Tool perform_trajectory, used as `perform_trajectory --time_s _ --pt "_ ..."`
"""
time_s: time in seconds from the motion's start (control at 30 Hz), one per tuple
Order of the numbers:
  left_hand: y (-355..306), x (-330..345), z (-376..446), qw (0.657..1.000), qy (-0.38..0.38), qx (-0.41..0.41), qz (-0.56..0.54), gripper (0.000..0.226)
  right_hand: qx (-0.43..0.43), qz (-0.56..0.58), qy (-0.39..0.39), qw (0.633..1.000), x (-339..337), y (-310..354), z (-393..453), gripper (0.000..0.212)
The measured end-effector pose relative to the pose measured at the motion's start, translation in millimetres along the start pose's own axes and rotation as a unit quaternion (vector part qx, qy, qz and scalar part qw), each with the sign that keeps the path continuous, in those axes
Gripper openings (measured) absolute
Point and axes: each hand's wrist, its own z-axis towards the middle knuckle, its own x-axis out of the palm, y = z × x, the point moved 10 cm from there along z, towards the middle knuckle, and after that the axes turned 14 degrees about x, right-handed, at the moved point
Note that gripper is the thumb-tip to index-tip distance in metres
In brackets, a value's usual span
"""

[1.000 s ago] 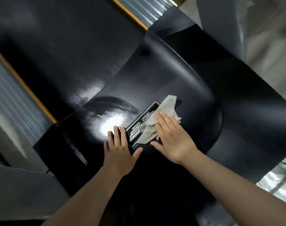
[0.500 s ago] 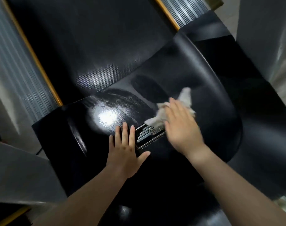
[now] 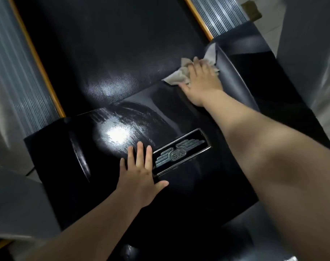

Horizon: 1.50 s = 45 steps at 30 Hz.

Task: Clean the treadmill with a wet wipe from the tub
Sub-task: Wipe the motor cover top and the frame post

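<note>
The treadmill's glossy black motor cover (image 3: pixel 107 157) fills the lower half of the head view, with a silver winged badge (image 3: pixel 180 152) set in it. My left hand (image 3: pixel 139 172) rests flat on the cover, fingers straight, just left of the badge. Far up at the cover's upper right edge, my right hand (image 3: pixel 200 80) presses a crumpled grey-white wet wipe (image 3: pixel 176 77) against the surface where the cover meets the belt. The wipe sticks out to the left and above my fingers. The tub is out of view.
The dark textured running belt (image 3: pixel 107 44) stretches away at the top. Ribbed grey side rails with orange edging run along its left (image 3: pixel 19 72) and right (image 3: pixel 216 14). A grey upright (image 3: pixel 311 53) stands at the right.
My right hand has slid the wipe from the badge up and right to the cover's far edge. My left hand has stayed flat in the same spot.
</note>
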Motion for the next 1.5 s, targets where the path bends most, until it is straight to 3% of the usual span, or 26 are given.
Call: perform_trajectory --time_s 0.13,0.27,0.33,0.47,0.6,0.7,0.87,1.0,1.1,1.23,1.33,1.43,1.5 --pt "-2 -4 -2 1.0 0.007 -0.002 -0.018 0.111 0.001 0.016 -0.089 0.996 16 -92 -122 0.066" --pt "-5 -6 1 0.998 0.042 -0.015 -0.054 0.12 0.03 0.01 -0.043 0.999 39 -142 -234 0.063" --pt "-6 -9 4 0.996 0.05 -0.02 -0.069 0.124 0.024 0.004 -0.047 0.999 33 -128 -204 0.063" --pt "-4 -9 7 0.995 0.057 -0.026 -0.072 0.129 -0.02 -0.052 -0.024 0.998 -1 -59 -34 0.069" --pt "0 -6 10 0.993 0.055 -0.037 -0.093 0.131 0.034 -0.096 -0.031 0.994 -18 -47 45 0.072" --pt "1 -6 11 0.992 0.054 -0.045 -0.102 0.134 0.052 -0.068 -0.076 0.993 -12 -62 8 0.069" --pt "-1 -15 12 0.992 0.05 -0.057 -0.105 0.137 0.086 0.028 -0.139 0.986 12 -118 -141 0.059" --pt "0 -22 9 0.993 0.03 -0.054 -0.103 0.137 0.2 0.125 -0.099 0.967 60 -163 -285 0.06" --pt "3 -26 4 0.994 -0.02 -0.044 -0.094 0.136 0.292 0.208 -0.069 0.931 94 -172 -352 0.064" --pt "3 -26 0 0.994 -0.053 -0.041 -0.09 0.134 0.308 0.246 -0.085 0.915 116 -166 -375 0.064" --pt "-2 -30 5 0.991 -0.046 -0.044 -0.115 0.13 0.259 0.247 -0.119 0.926 90 -176 -330 0.069" --pt "-52 -44 9 0.988 -0.097 0.045 -0.115 0.107 0.239 0.234 -0.118 0.935 73 -197 -291 0.073" --pt "-107 -54 7 0.977 -0.133 0.138 -0.091 0.093 0.301 0.267 -0.119 0.908 86 -210 -310 0.072"
